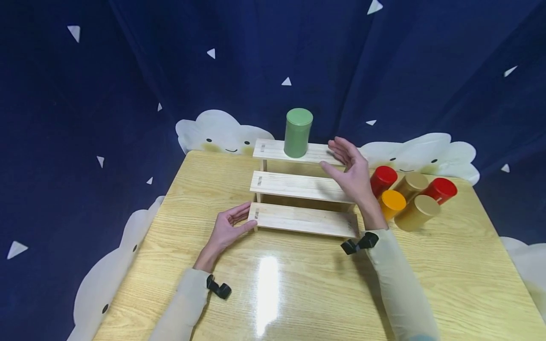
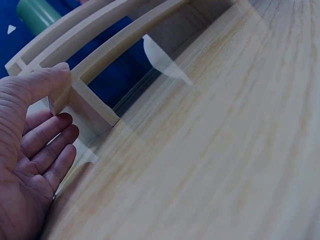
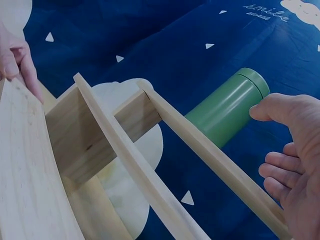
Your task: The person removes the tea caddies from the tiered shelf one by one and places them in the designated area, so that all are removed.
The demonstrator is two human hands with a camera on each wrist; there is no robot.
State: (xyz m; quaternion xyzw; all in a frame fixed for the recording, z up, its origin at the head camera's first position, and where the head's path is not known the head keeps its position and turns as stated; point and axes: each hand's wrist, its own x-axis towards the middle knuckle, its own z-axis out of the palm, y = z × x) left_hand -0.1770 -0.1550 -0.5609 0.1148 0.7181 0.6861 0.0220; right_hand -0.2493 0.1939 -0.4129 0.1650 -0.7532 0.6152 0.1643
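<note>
A three-tier wooden step shelf (image 1: 303, 219) stands on the table. On its top tier, left of the middle, a green canister (image 1: 297, 135) with a lid stands upright. My left hand (image 1: 226, 229) grips the left end of the lowest tier; in the left wrist view its thumb lies over the board (image 2: 107, 56) and its fingers are at the end and below. At the right end of the top tier is my right hand (image 1: 353, 173), fingers and thumb spread. In the right wrist view a gap separates this hand (image 3: 295, 150) from the green canister (image 3: 230, 107).
Right of the shelf stand several canisters in a cluster: a red one (image 1: 384, 177), an orange one (image 1: 391, 204), a tan one (image 1: 411, 185), another tan one (image 1: 417, 214) and a second red one (image 1: 441, 190). A dark blue curtain (image 1: 256, 28) hangs behind the wooden table (image 1: 315, 293).
</note>
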